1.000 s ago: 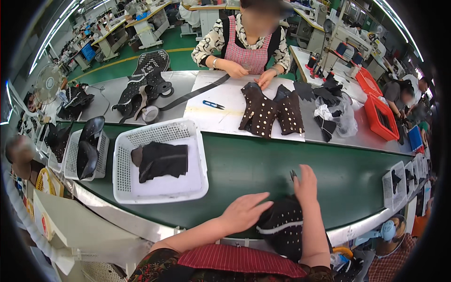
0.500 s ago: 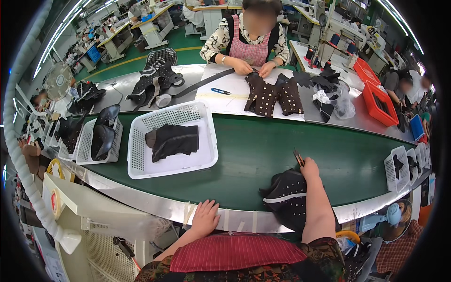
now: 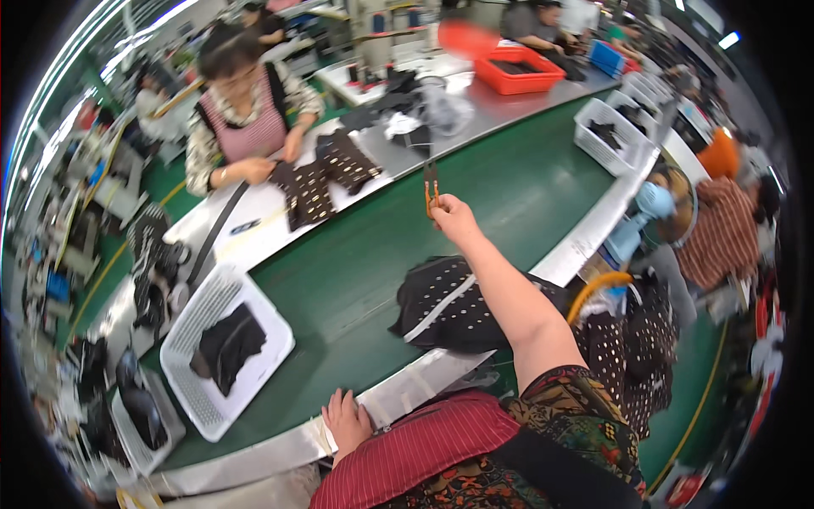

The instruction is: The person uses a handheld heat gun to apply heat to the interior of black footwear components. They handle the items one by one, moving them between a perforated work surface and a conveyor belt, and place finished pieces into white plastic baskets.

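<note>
My right hand [image 3: 455, 222] reaches out over the green work surface, closed around a pair of orange-handled thread snips [image 3: 431, 193] with dark blades pointing away from me. Beneath my right forearm lies a pile of black fabric pieces with pale dots [image 3: 449, 321] and a light strip across them, spilling toward the near edge. My left hand [image 3: 347, 422] lies flat on the metal edge [image 3: 415, 383], fingers stretched out, holding nothing. Left of it stands a white perforated basket [image 3: 278, 338] with a folded black piece [image 3: 231, 346] inside.
Across the surface, a person in a pink apron handles brown dotted pieces [image 3: 305, 193] and a dark strap on a white board. A red crate [image 3: 517, 81] and a clear plastic bag [image 3: 449, 110] sit farther along. White baskets [image 3: 609, 140] line the right; dotted fabric [image 3: 632, 348] hangs beside me.
My view has turned toward the right. My right hand has moved away from the black pile toward the far side, carrying the snips. My left hand stays on the metal edge.
</note>
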Demonstrator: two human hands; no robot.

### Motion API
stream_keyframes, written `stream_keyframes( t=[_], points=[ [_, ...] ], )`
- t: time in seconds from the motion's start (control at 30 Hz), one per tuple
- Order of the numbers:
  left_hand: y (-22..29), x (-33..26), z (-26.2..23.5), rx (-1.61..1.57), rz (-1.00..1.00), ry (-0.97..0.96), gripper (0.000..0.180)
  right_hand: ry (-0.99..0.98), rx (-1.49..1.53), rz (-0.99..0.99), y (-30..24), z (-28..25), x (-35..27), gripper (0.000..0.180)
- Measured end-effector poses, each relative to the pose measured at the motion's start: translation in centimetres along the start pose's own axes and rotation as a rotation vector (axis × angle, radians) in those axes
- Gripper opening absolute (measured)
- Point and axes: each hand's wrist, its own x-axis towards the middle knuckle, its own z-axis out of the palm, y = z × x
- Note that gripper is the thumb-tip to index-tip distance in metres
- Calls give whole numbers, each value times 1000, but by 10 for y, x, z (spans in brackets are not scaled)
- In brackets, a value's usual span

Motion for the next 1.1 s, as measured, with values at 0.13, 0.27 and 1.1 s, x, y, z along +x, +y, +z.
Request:
stream_keyframes(
  t=[0.13, 0.27, 1.1],
  points=[
    [16, 23, -9, -286, 78, -45, 46, 112, 555, 66, -36, -54, -91, 15],
    [35, 50, -26, -368, 226, -90, 46, 159, 718, 192, -27, -102, -175, 22],
    [171, 110, -52, -432, 39, 414, 43, 209, 718, 269, 53, -302, -117, 26]
  ],
)
